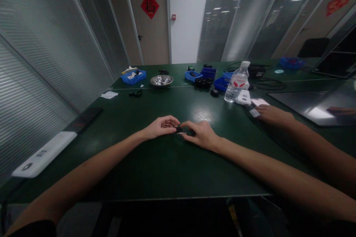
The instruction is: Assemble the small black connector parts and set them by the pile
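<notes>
Dark green table [155,170] is seen in a dim room. Near its middle, a small black part [183,131] is pinched by the left hand [161,126] and right hand [201,135]. It is not put down yet.

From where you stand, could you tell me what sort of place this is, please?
Probably an office room used as a workbench: glass walls with blinds, a long green table, and blue bins of small parts. The left hand and right hand pinch a small black part.
</notes>
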Available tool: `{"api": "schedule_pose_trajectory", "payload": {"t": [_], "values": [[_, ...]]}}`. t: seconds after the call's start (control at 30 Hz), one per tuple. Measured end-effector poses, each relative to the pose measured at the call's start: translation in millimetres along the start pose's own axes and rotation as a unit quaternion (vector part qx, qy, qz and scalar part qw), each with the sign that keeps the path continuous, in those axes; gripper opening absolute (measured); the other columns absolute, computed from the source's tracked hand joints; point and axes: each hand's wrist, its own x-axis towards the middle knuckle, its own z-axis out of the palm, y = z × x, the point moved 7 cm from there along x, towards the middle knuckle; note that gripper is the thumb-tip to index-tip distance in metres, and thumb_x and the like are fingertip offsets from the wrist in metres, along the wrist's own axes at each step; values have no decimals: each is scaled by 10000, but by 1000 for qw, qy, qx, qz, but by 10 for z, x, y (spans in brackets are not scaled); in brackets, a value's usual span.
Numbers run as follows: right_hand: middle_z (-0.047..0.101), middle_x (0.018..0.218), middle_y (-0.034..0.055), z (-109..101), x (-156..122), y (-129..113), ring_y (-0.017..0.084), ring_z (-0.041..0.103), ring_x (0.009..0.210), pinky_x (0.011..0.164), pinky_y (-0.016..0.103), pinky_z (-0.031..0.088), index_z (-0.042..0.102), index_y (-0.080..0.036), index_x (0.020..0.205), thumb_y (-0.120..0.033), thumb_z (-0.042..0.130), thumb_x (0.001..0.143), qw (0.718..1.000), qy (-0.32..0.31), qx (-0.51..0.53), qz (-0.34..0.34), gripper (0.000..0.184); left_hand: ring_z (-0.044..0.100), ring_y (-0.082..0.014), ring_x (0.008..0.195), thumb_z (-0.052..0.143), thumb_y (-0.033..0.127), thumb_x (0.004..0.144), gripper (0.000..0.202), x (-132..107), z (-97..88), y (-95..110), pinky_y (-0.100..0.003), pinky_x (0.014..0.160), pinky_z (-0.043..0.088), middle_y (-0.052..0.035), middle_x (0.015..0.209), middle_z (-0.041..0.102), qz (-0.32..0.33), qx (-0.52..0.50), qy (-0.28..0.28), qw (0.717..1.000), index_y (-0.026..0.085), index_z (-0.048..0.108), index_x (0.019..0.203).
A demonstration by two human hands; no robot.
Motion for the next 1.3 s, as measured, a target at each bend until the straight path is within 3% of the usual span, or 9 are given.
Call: {"api": "schedule_pose_trajectory", "payload": {"t": [0.2,0.43,0.7,0.93,1.07,1.3], "values": [[677,724,-22,14,1,24,115,579,557,556,235,354,597,-208,1239,-478,597,976,1000,-6,-9,13,377,602,-165,935,751,306,866,394,-2,-31,-21,-343,867,492,-66,1122,631,5,10,30,999,179,621,1215],[684,738,-13,27,14,2,120,598,584,573,233,372,613,-205,1190,-414,581,985,1000,-21,-14,14,294,583,-160,917,758,309,857,413,-17,5,49,-327,829,483,-61,1117,620,16,41,15,999,180,611,1221],[704,776,-1,95,6,21,137,618,605,596,250,373,604,-213,1193,-434,580,986,998,-50,-34,8,304,528,-150,799,703,387,892,361,-33,63,56,-275,692,410,-20,940,598,17,202,33,979,184,638,1184],[707,880,27,40,40,10,151,625,694,601,260,337,612,-217,1152,-541,516,1010,997,-62,-50,10,367,549,-166,824,684,319,895,220,-39,95,104,-285,724,420,-35,960,617,37,278,40,959,174,674,1060],[663,903,53,-56,48,32,144,580,714,619,276,335,644,-188,1034,-410,390,1071,994,-77,-82,-17,339,563,-188,894,686,306,887,211,-37,108,121,-306,786,448,-55,1039,620,51,302,40,951,185,672,1059],[641,889,39,-28,28,110,141,552,701,605,279,329,637,-189,1020,-400,463,1035,990,-110,-68,-48,273,561,-195,899,655,340,916,214,-36,122,123,-314,784,452,-54,1023,610,42,315,40,947,191,670,1069]]}}
